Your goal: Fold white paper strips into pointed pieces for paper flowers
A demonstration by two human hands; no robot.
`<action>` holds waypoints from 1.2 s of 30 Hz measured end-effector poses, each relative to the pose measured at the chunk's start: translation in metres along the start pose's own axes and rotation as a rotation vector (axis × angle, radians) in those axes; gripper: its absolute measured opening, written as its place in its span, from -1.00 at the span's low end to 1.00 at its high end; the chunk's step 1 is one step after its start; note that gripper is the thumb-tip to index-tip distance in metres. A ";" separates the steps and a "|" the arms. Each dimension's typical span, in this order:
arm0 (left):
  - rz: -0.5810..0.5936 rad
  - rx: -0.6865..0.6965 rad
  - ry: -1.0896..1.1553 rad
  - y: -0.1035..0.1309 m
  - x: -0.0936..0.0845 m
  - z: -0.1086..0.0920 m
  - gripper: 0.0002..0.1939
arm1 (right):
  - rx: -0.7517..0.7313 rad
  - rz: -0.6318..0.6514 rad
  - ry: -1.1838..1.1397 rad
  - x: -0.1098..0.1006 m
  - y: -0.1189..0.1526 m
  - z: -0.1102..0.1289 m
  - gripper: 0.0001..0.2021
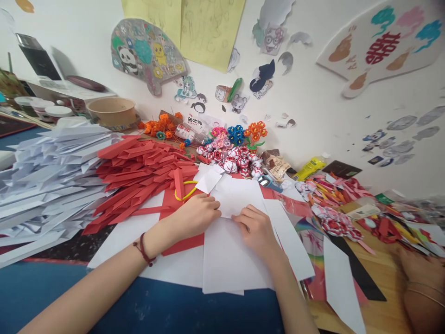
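Lying beyond hands: seemingly paper flowers

The thumb of the left hand is hidden beneath the curled fingers, so its grip on the white sheet cannot be told. The yellow loop is partly covered by a folded red strip. The yellow sheets are cut off by the top edge, their drawings too faint to be read. A co-worker's hand is blurred and cut off by the right edge.
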State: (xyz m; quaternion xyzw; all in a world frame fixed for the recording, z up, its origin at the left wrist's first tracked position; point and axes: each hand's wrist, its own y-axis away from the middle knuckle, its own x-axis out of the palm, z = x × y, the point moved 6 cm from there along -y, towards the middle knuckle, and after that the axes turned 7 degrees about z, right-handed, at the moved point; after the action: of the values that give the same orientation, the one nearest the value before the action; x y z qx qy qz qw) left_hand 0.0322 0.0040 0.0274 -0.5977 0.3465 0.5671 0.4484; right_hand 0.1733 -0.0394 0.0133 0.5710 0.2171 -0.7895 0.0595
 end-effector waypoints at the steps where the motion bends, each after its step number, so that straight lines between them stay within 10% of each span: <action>1: 0.014 0.003 0.010 0.001 0.000 0.000 -0.85 | 0.006 0.013 -0.033 -0.001 0.000 0.000 -0.72; 36: -0.152 -0.071 0.083 -0.004 0.000 0.000 -0.74 | 0.047 -0.241 -0.048 -0.006 0.003 -0.003 -0.79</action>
State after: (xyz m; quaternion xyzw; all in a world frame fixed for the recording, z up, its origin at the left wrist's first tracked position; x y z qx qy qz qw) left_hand 0.0360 0.0054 0.0277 -0.6608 0.2984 0.5180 0.4539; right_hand 0.1789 -0.0421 0.0176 0.5228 0.2642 -0.8093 -0.0441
